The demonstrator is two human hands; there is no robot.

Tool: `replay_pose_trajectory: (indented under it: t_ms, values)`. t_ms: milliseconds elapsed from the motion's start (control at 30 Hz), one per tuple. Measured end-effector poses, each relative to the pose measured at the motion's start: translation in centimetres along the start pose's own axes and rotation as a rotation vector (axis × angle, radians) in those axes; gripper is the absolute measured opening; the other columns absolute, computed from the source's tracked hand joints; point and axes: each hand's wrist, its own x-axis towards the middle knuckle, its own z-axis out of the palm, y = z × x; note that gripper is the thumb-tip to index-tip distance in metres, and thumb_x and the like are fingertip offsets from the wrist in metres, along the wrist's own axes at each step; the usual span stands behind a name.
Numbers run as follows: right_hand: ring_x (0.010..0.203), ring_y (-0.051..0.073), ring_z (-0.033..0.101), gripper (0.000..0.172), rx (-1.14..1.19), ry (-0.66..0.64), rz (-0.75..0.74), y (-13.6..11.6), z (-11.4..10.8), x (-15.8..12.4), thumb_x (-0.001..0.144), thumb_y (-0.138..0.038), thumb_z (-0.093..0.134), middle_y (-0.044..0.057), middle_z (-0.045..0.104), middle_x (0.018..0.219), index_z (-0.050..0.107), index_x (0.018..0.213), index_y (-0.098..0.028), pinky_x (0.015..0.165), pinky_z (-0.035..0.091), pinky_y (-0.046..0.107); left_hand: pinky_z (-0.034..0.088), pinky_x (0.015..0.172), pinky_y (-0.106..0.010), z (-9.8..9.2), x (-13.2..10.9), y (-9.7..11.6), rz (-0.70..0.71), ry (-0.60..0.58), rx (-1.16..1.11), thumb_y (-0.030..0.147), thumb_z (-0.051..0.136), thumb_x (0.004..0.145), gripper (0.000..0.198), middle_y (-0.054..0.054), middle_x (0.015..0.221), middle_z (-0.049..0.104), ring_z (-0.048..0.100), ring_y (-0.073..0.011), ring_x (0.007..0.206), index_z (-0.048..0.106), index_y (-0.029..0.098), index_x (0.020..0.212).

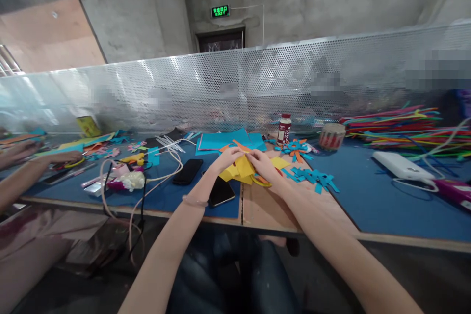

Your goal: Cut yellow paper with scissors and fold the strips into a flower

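Left hand (230,158) near right hand (262,163) over angular yellow paper (235,171).
Beyond it, a narrow orange strip (241,145) slants away leftward; grips unclear.

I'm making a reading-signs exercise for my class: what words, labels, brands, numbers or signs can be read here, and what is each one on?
"安全出口": green exit sign on the wall.
"EXIT": same sign, below the Chinese characters.
"COSTA", as far as the blur allows: dark red bottle; its smaller print is unreadable.
Too blurred or small to read: markings on the can and purple package.
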Motion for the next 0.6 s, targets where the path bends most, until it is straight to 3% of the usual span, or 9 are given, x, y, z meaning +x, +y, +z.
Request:
replay_pose_trajectory:
  t_ms: [167,333,600]
  values:
    - [0.055,0.011,0.045,0.03,0.101,-0.138,0.012,-0.8,-0.2,-0.2,0.083,-0.045,0.045,-0.002,0.052,0.064,0.056,0.077,-0.018,0.05,0.036,0.022,0.043,0.067,-0.022,0.3,-0.2,0.1,0.0,-0.062,-0.032,0.041,0.053,0.079,0.029,-0.004,0.084,0.062,0.056,-0.015,0.08,0.062,0.014,0.083]
    - [0.054,0.01,0.046,0.029,0.165,-0.249,0.042,-1.4,-0.5,-0.4,0.083,-0.043,0.046,-0.002,0.051,0.065,0.058,0.084,-0.017,0.049,0.039,0.022,0.043,0.071,-0.023,0.2,-0.3,0.2,0.008,-0.106,-0.042,0.041,0.054,0.079,0.028,-0.004,0.083,0.061,0.056,-0.0145,0.079,0.062,0.014,0.081]
    - [0.052,0.011,0.053,0.027,0.153,-0.38,0.072,-1.6,-1.4,-0.2,0.082,-0.043,0.05,-0.002,0.054,0.064,0.054,0.076,-0.017,0.048,0.044,0.023,0.038,0.058,-0.021,-0.9,-0.4,0.1,0.041,-0.04,0.014,0.041,0.058,0.076,0.027,0.001,0.068,0.054,0.048,-0.0107,0.062,0.057,0.014,0.073]
